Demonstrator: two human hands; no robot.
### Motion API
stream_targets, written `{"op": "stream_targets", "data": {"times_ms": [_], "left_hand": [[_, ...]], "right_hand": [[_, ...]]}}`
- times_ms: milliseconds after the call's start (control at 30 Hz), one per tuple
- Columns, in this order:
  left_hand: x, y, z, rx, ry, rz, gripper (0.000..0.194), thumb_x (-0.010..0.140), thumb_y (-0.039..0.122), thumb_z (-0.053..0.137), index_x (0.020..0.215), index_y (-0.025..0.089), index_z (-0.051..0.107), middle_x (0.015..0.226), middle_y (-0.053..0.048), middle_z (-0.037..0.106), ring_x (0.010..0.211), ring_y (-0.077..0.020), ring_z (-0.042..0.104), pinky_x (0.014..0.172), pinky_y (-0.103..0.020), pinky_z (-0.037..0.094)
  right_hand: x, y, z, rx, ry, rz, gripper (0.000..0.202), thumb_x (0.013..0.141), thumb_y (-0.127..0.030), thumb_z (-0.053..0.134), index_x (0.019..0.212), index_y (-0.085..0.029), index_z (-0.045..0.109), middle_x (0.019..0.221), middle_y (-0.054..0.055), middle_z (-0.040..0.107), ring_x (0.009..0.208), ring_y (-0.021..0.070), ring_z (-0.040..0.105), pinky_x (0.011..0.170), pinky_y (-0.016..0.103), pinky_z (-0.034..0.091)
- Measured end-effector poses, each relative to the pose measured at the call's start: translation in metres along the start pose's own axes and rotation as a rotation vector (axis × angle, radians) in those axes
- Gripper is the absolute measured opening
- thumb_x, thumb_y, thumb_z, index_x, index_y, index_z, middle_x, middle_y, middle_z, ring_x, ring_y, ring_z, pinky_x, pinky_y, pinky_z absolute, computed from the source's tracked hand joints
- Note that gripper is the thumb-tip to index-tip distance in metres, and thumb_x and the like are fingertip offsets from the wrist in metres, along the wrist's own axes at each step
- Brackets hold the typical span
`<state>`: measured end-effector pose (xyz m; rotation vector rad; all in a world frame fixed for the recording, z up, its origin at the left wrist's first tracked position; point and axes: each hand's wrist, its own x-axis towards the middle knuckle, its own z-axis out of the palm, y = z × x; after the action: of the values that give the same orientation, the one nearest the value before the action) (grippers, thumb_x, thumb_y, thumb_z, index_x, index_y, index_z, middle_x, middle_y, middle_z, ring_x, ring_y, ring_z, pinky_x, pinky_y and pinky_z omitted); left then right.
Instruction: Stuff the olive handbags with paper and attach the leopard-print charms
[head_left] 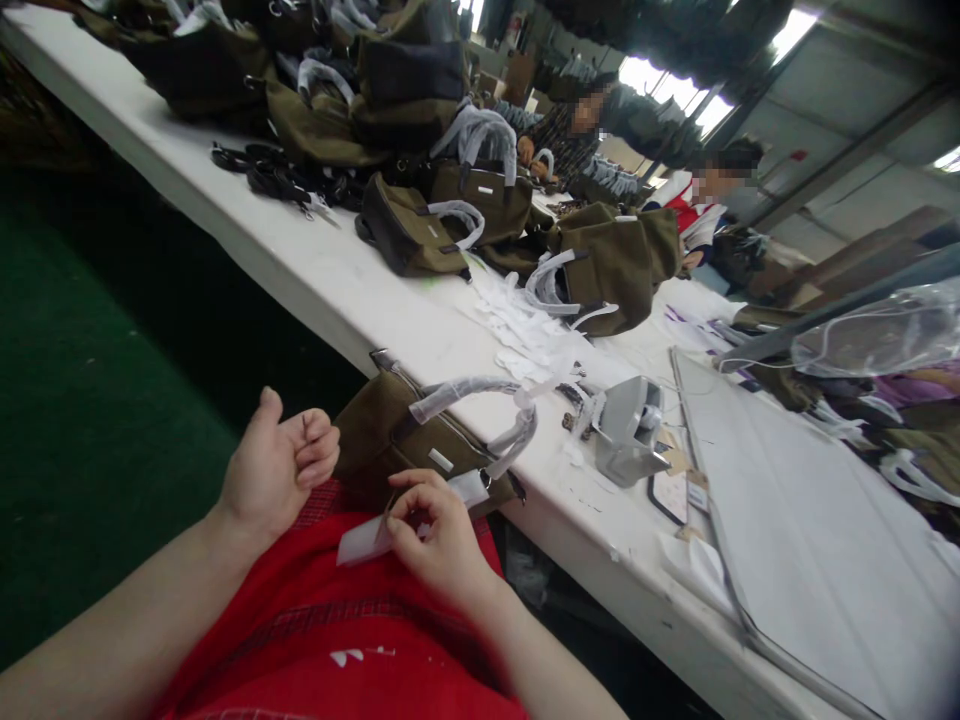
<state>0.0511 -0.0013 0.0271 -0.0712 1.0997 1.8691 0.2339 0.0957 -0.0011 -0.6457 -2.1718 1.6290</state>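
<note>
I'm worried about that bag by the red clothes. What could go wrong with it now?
The bag juts past the edge of the white table, so it might slip off if neither the left hand nor the right hand steadies it. The loose white scraps lie close to its wrapped handles, so some could get caught there.

The hands partly hide the nearest olive bag.
</note>
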Motion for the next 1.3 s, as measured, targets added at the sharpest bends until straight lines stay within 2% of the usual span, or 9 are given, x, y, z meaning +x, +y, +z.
{"op": "stream_targets", "data": {"times_ms": [167,467,567,667,733,933,1033,1133,1300], "left_hand": [[0.006,-0.015,-0.005,0.235,0.022,0.066,0.032,0.092,0.026,0.047,0.062,0.019,0.038,0.051,0.007,0.028,0.039,-0.0050,0.021,0.036,-0.014,0.018],[0.006,-0.030,0.001,0.583,-0.054,0.213,0.050,0.091,0.048,0.058,0.055,0.019,0.041,0.048,0.005,0.036,0.041,-0.0071,0.033,0.041,-0.021,0.026],[0.014,-0.027,0.008,0.781,-0.072,0.365,0.047,0.096,0.046,0.051,0.057,0.020,0.046,0.049,0.003,0.042,0.044,-0.0102,0.040,0.047,-0.024,0.033],[0.028,-0.022,0.022,1.047,-0.094,0.663,0.032,0.099,0.037,0.042,0.082,0.019,0.063,0.062,0.000,0.054,0.058,-0.0144,0.052,0.061,-0.026,0.041],[0.039,-0.021,0.034,1.162,-0.136,0.752,0.030,0.100,0.034,0.040,0.101,0.018,0.065,0.068,-0.001,0.059,0.065,-0.0166,0.057,0.069,-0.028,0.042],[0.059,-0.025,0.051,1.319,-0.184,0.625,0.033,0.099,0.036,0.039,0.072,0.021,0.050,0.057,-0.001,0.055,0.056,-0.0178,0.054,0.058,-0.029,0.036],[0.053,-0.025,0.046,1.331,-0.250,0.624,0.030,0.099,0.035,0.036,0.080,0.019,0.054,0.064,-0.002,0.058,0.061,-0.0183,0.056,0.059,-0.029,0.038],[0.039,-0.025,0.037,1.286,-0.331,0.574,0.028,0.100,0.034,0.034,0.088,0.019,0.055,0.059,0.001,0.055,0.056,-0.0168,0.054,0.055,-0.027,0.039],[0.016,-0.027,0.021,1.272,-0.331,0.564,0.025,0.100,0.033,0.037,0.094,0.019,0.057,0.072,-0.001,0.064,0.063,-0.0156,0.060,0.057,-0.026,0.044]], "right_hand": [[0.004,0.007,0.001,-0.042,-0.003,-0.022,0.010,0.077,-0.012,0.061,0.072,-0.020,0.061,0.108,0.008,0.066,0.101,0.0206,0.065,0.088,0.035,0.050],[0.016,0.016,-0.009,-0.238,0.168,-0.093,0.010,0.089,-0.016,0.052,0.085,-0.020,0.060,0.123,0.014,0.057,0.117,0.0235,0.057,0.095,0.039,0.047],[0.025,0.017,-0.013,-0.218,0.225,-0.062,0.009,0.090,-0.017,0.052,0.084,-0.020,0.060,0.128,0.013,0.055,0.118,0.0238,0.056,0.097,0.040,0.047],[0.033,0.019,-0.015,-0.160,0.248,-0.033,0.010,0.091,-0.020,0.052,0.085,-0.020,0.060,0.128,0.011,0.056,0.110,0.0217,0.059,0.094,0.039,0.049],[0.038,0.021,-0.015,-0.109,0.262,-0.012,0.009,0.091,-0.021,0.052,0.086,-0.020,0.060,0.126,0.011,0.058,0.098,0.0192,0.062,0.088,0.036,0.052],[0.042,0.029,-0.015,0.061,0.325,0.074,0.010,0.089,-0.028,0.054,0.085,-0.019,0.058,0.114,0.009,0.064,0.072,0.0128,0.060,0.063,0.027,0.052],[0.045,0.029,-0.014,0.203,0.356,0.185,0.015,0.087,-0.033,0.056,0.090,-0.019,0.058,0.090,0.004,0.066,0.061,0.0110,0.056,0.053,0.023,0.046],[0.050,0.023,-0.012,0.344,0.365,0.271,0.018,0.085,-0.038,0.059,0.087,-0.019,0.057,0.063,-0.004,0.057,0.051,0.0103,0.051,0.049,0.021,0.043],[0.058,0.011,-0.009,0.413,0.174,0.277,0.024,0.083,-0.038,0.060,0.074,-0.016,0.064,0.051,-0.004,0.053,0.042,0.0077,0.042,0.043,0.020,0.033]]}}
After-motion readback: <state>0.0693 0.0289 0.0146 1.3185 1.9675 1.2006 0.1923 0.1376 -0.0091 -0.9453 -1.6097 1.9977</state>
